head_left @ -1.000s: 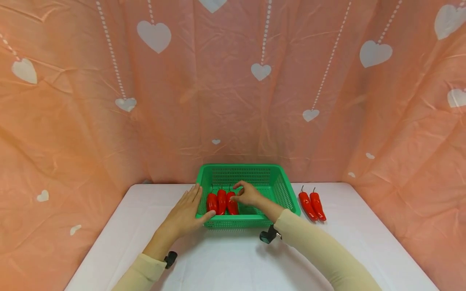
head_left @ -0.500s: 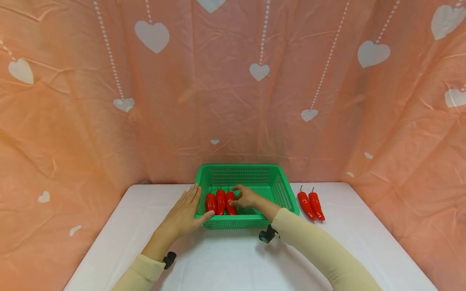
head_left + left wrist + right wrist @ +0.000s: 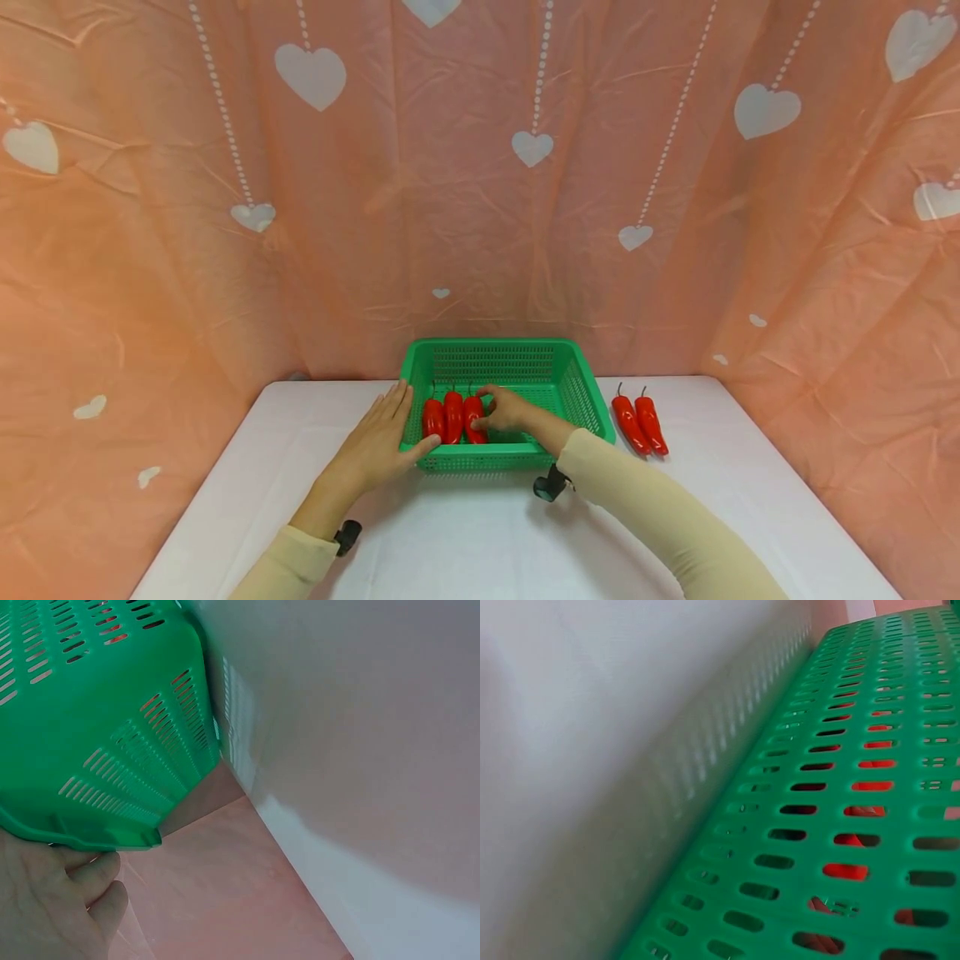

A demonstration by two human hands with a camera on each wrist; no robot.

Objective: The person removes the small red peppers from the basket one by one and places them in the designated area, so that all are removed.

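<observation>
White surface (image 3: 450,533): left hand (image 3: 378,446) straight-fingered on basket (image 3: 487,449), right hand (image 3: 512,411) pinching chili pepper (image 3: 472,408), grip clear only in head view.

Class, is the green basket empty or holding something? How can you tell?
Holding something: in the head view, three red peppers are inside the green basket.

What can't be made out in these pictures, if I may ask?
Head view: lower tips of three red chili peppers in the green basket, hidden by its near rim.
Head view: whether the right hand grips the pepper nearest it; too small.
Right wrist: that hand, mostly hidden by the slotted wall.
Left wrist: part of the left hand, cut off by the picture's left edge.
</observation>
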